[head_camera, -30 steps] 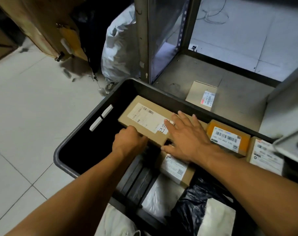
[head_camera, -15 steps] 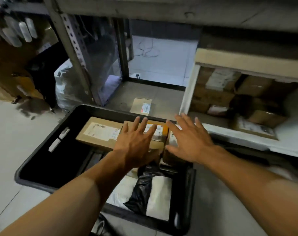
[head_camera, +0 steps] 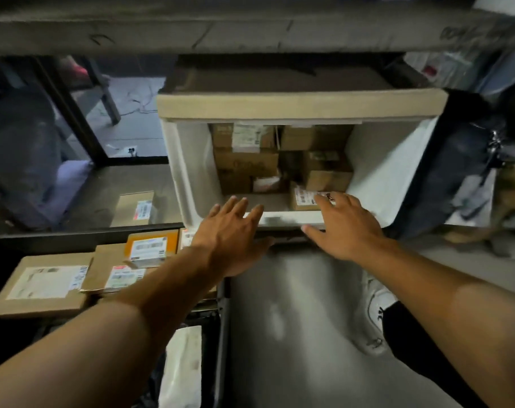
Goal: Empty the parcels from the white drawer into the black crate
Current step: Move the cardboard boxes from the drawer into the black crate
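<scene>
Your left hand (head_camera: 231, 231) and right hand (head_camera: 346, 228) reach at the white drawer (head_camera: 191, 172) rim, fingers spread, holding nothing. Parcels (head_camera: 247, 163) sit stacked inside; black crate (head_camera: 82, 238) lower left.

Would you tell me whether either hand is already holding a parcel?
No, the left hand and right hand both reach with straight fingers toward the white drawer, gripping nothing.

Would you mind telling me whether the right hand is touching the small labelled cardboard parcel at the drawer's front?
Cannot tell. In the head view the right hand's fingertips overlap the small labelled cardboard parcel, but blur hides any contact or gap.
</scene>
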Motion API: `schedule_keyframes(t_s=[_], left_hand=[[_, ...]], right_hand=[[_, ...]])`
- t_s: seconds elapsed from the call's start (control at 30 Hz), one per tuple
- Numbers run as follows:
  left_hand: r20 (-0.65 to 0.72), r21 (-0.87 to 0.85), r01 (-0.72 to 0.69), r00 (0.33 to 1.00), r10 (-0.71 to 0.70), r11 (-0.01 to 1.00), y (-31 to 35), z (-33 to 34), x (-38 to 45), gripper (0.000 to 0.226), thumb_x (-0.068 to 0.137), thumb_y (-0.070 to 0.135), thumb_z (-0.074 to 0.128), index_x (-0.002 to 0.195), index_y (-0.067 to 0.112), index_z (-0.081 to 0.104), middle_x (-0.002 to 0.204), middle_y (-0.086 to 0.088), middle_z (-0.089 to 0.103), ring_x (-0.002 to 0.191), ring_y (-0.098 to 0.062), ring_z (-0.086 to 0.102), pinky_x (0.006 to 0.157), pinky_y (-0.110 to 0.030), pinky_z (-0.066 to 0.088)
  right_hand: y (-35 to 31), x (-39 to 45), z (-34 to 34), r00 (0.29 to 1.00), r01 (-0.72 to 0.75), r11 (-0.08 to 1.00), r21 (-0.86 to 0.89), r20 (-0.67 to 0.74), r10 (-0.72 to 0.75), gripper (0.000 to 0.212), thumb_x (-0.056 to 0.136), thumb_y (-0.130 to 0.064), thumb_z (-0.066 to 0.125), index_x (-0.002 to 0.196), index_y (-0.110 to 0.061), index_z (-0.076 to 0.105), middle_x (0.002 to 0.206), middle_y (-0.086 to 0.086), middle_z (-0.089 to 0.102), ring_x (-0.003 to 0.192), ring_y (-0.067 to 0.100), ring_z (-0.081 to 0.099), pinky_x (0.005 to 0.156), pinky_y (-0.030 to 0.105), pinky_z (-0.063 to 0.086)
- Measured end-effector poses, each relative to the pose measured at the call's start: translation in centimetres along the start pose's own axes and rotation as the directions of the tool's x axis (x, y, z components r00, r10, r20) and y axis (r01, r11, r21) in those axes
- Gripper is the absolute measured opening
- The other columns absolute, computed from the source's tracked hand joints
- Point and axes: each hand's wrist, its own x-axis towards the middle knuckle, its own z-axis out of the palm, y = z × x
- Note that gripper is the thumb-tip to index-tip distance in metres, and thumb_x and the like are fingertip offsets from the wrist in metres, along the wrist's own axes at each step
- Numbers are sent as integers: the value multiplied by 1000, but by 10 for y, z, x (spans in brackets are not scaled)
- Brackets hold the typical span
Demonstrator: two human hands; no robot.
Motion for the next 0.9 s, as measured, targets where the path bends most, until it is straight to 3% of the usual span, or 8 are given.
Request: schedule_keyframes(t_s=[0.13, 0.27, 0.37, 0.5, 0.57, 0.73, 0.83, 0.9], left_hand=[[4, -90, 14, 1000, -13, 996, 18, 1, 40, 66, 98, 61, 39, 150, 20, 35, 151, -8, 44, 136, -28, 43, 110, -41, 35], [39, -142, 65, 997, -60, 988, 25, 16, 95, 63, 99, 63, 34, 136, 15, 50, 136, -11, 56, 120, -30, 56, 93, -39, 45], [70, -217, 91, 995, -77, 972, 32, 27, 132, 59, 100, 61, 33, 125, 13, 56, 125, -13, 62, 108, -30, 60, 78, -33, 42], [134, -419, 142, 987, -93, 897, 45, 32, 168, 48, 107, 42, 34, 137, 10, 52, 135, -14, 58, 119, -33, 57, 88, -34, 43], [196, -529, 237, 968, -154, 815, 47, 37, 184, 47, 107, 41, 36, 136, 10, 53, 133, -15, 59, 117, -32, 58, 92, -36, 45], [329, -750, 391, 920, -211, 534, 48, 45, 211, 43, 100, 33, 57, 134, 7, 57, 131, -16, 61, 117, -32, 59, 82, -30, 45], [400, -775, 483, 874, -276, 407, 36, 40, 210, 47, 90, 43, 69, 125, 14, 61, 122, -9, 62, 99, -25, 58, 66, -29, 43], [410, -813, 496, 860, -303, 306, 27, 36, 205, 46, 88, 41, 69, 124, 14, 62, 122, -11, 62, 92, -22, 56, 66, -30, 40]], right_hand=[[27, 35, 13, 990, -138, 982, 131, 54, 132, 63, 102, -54, 40, 153, -17, 33, 153, 16, 38, 135, 37, 39, 105, 43, 39], [46, 79, 26, 972, -231, 960, 159, 84, 220, 54, 101, -48, 44, 143, -15, 46, 136, 17, 54, 123, 39, 52, 103, 45, 45], [54, 107, 33, 961, -266, 947, 179, 119, 248, 49, 96, -45, 52, 134, -15, 52, 127, 17, 60, 114, 41, 57, 99, 48, 49], [57, 137, 38, 946, -306, 922, 236, 185, 267, 41, 95, -42, 58, 124, -14, 57, 123, 17, 61, 105, 38, 58, 92, 40, 48], [53, 152, 42, 938, -333, 905, 266, 194, 288, 37, 94, -42, 57, 116, -13, 58, 121, 17, 61, 105, 37, 57, 94, 41, 48], [49, 165, 42, 897, -441, 794, 419, 238, 372, 60, 95, -51, 56, 133, -5, 57, 135, 17, 57, 122, 39, 54, 99, 40, 47], [49, 161, 38, 893, -448, 682, 578, 254, 371, 48, 96, -42, 59, 129, -7, 58, 127, 15, 59, 109, 32, 56, 86, 34, 46], [41, 158, 37, 901, -427, 601, 675, 264, 344, 39, 95, -37, 60, 124, -13, 58, 118, 10, 58, 101, 28, 54, 84, 34, 46]])
